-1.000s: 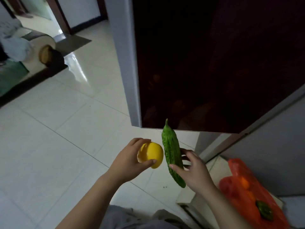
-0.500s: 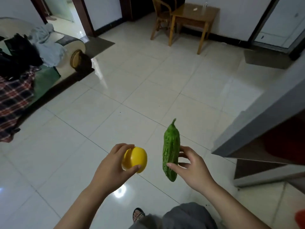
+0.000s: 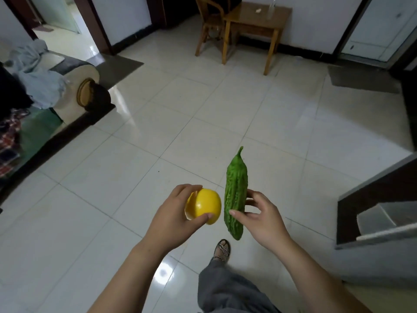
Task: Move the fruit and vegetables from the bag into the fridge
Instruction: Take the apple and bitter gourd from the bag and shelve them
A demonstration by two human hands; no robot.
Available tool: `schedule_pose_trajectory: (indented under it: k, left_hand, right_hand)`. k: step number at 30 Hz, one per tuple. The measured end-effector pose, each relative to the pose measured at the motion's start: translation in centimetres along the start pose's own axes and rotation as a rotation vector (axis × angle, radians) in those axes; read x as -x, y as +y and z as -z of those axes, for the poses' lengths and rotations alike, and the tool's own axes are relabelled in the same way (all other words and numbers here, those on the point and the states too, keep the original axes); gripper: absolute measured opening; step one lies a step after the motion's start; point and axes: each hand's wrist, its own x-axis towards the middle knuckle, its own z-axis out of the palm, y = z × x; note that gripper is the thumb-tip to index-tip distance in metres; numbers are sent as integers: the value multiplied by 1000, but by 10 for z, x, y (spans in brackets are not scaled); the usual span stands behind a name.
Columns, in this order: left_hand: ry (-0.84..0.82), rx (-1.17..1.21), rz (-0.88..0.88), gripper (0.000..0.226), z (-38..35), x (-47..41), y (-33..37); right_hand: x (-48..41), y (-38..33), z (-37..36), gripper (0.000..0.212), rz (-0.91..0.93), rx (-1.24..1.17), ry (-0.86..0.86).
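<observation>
Obs., standing by. Both hands are loaded and level with each other over the tiled floor [image 3: 126, 177].

- Left hand [image 3: 173, 219]: fingers curled round a round yellow fruit [image 3: 204, 208], thumb pressed on its near side. Part of the peel looks lifted on the left edge; I cannot tell for sure.
- Right hand [image 3: 264, 219]: pinches a bitter gourd [image 3: 235, 195] at its lower half, thumb in front and fingertips behind, fingers only loosely bent.
- Gourd axis: near upright, stem tip pointing up and away, blunt end hanging below the hand. It is just beside the fruit, not touching.
- The bag is not in view.

Key relation: the dark open unit at the right edge, which I take for the fridge [image 3: 347, 222], with a grey bin [image 3: 379, 219] showing, lies well apart to the right of both hands. The right hand is the nearer one.

Judgement: the gourd goes in first, and will likely need tipping from upright to lie along the bin.
</observation>
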Motion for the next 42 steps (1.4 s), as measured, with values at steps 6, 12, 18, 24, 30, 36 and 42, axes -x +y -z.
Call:
schedule_pose_trajectory:
  k: [6, 12, 18, 24, 30, 36, 42]
  left_hand:
    - [-34, 24, 35, 67, 14, -120, -8]
    - [-25, 55, -37, 59, 21, -252, 8]
    - [-194, 147, -241, 57, -29, -403, 63]
    - [-494, 130, -566, 59, -92, -548, 160]
    - [-748, 46, -855, 73, -171, -615, 264]
    - [-975, 117, -1128, 76, -255, -612, 387]
    - [-1135, 175, -1197, 54, -333, -589, 488]
  right_hand:
    - [-117, -11, 19, 42, 11, 90, -1]
    - [-217, -28, 56, 47, 34, 146, 89]
    - [-287, -30, 137, 44, -30, 95, 407]
    - [-330, -38, 229, 46, -132, 71, 797]
    - [-327, -36, 298, 41, -234, 11, 1132]
    - [-281, -33, 371, 41, -260, 87, 1443]
    - [-236, -22, 466, 45, -237, 113, 1602]
